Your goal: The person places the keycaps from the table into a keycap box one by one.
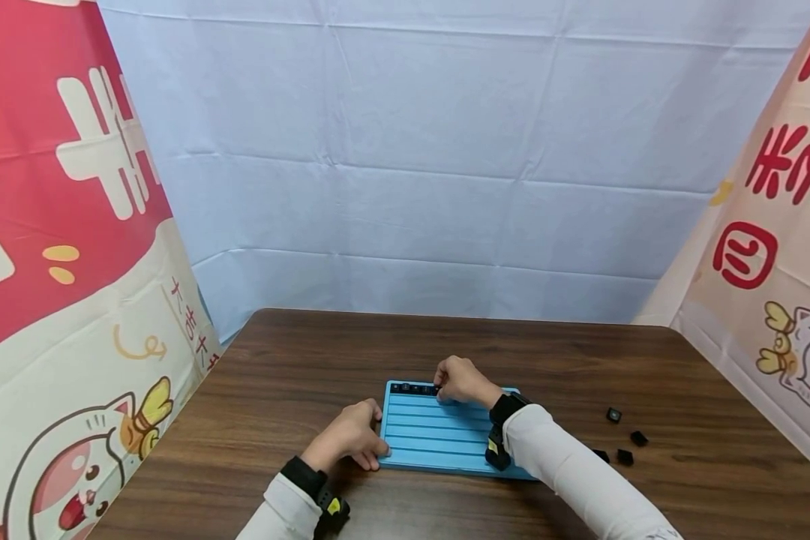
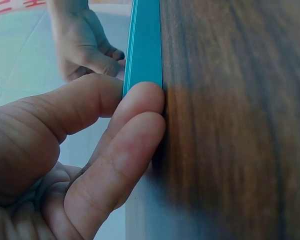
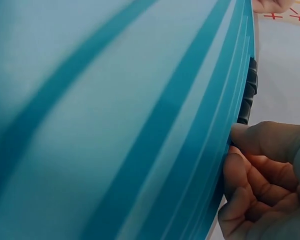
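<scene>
A light blue grooved tray lies on the table, with several small black keycaps in a row along its far groove. My left hand grips the tray's near left corner; in the left wrist view the thumb lies over the rim and two fingertips touch the side wall. At the right end of the row is my right hand, fingers curled and thumb pressed in a pinch. The keycap at its fingertips is mostly hidden. In the right wrist view, the row of keycaps stands just beyond the thumb.
Several loose black keycaps lie on the brown wooden table, right of the tray. One loose keycap shows a lighter patch on top. A pale blue cloth hangs behind the table, with printed cloths at both sides.
</scene>
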`<state>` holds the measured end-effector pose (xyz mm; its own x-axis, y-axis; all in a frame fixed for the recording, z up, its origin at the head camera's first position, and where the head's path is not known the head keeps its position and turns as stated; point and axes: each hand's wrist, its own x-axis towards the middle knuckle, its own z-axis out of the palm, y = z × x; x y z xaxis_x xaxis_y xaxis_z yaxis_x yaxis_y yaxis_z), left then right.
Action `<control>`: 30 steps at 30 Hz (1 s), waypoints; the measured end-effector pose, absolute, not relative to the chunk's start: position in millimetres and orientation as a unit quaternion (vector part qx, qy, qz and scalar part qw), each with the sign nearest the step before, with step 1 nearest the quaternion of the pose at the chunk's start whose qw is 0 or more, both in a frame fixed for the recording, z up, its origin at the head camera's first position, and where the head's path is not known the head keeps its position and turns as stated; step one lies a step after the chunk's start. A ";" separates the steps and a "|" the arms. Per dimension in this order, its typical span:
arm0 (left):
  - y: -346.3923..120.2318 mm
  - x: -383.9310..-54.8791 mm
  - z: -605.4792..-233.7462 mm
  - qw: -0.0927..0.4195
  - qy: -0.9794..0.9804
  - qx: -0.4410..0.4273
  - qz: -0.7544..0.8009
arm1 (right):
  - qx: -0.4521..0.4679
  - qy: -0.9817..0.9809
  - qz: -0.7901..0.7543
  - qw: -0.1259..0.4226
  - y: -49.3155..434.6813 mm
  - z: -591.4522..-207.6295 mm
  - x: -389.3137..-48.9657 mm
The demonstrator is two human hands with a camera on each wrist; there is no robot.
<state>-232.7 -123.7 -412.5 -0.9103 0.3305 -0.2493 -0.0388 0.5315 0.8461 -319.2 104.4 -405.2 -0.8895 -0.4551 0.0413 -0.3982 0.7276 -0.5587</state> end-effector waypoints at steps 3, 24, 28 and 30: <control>-123.6 -233.8 -412.4 0.202 0.851 0.081 0.479 | -0.227 0.929 -0.288 0.044 104.0 -406.1 -319.9; -123.0 -231.5 -413.4 0.192 0.854 0.080 0.477 | -0.245 0.922 -0.298 0.039 104.4 -407.5 -318.1; -123.1 -230.6 -413.3 0.187 0.853 0.083 0.480 | -0.253 0.922 -0.291 0.042 105.5 -403.8 -314.8; -123.2 -231.0 -413.1 0.189 0.852 0.082 0.482 | -0.256 0.923 -0.284 0.047 106.0 -402.0 -313.1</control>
